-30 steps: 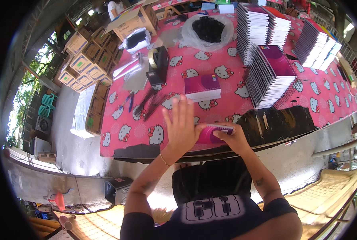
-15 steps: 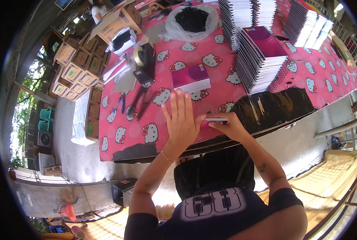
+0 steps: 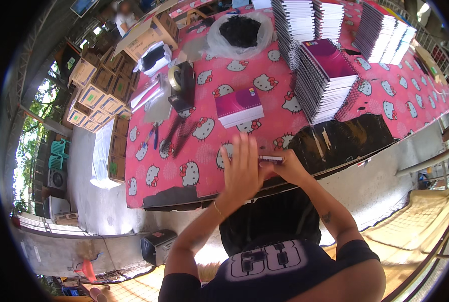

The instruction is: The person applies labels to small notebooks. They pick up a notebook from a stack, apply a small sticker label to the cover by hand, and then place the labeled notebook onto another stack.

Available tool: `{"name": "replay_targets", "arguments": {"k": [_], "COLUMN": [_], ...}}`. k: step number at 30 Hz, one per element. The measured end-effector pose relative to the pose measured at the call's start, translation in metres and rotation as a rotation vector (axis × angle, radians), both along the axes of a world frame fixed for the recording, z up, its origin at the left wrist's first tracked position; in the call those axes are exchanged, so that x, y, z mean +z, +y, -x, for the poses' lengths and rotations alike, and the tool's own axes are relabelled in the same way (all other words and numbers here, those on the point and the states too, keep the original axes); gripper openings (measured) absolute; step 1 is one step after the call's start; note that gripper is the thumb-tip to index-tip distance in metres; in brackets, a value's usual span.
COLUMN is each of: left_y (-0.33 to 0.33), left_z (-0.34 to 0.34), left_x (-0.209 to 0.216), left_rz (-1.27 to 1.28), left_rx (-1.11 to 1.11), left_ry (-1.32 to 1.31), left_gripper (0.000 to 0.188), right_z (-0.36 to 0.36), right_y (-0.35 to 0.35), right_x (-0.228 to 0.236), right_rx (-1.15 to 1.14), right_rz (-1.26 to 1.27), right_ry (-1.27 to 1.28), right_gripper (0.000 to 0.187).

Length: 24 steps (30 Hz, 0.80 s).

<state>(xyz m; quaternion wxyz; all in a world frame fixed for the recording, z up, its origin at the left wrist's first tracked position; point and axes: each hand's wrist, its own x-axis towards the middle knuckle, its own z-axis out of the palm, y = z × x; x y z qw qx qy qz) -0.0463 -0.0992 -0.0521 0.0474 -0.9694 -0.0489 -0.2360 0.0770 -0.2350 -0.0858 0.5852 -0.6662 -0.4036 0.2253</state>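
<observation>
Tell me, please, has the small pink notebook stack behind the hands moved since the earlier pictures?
No. The small pink notebook stack lies as before, right of the tape dispenser and left of the tall notebook stack; only the camera shifted.

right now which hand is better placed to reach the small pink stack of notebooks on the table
Left, probably. The left hand is raised open, almost directly below the small pink notebook stack, while the right hand grips the edge of a notebook.
</observation>
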Motion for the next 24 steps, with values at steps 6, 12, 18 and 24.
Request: {"name": "replay_targets", "arguments": {"k": [6, 12, 18, 24], "left_y": [-0.016, -0.015, -0.020, -0.013], "left_z": [0.017, 0.020, 0.005, -0.005], "left_x": [-0.016, -0.016, -0.002, 0.022], "left_rz": [0.046, -0.002, 0.064, 0.197], "left_rx": [-0.113, -0.156, -0.144, -0.156], "left_ry": [0.096, 0.184, 0.098, -0.015], "left_gripper": [0.081, 0.078, 0.073, 0.046], "right_z": [0.000, 0.001, -0.002, -0.004], "right_y": [0.004, 0.002, 0.003, -0.003], "right_x": [-0.004, -0.008, -0.020, 0.002], "right_rx": [-0.023, -0.022, -0.015, -0.025], "right_rz": [-0.007, -0.059, -0.099, 0.097], "right_ry": [-0.026, -0.098, -0.176, -0.125], "right_gripper": [0.035, 0.037, 0.039, 0.032]}}
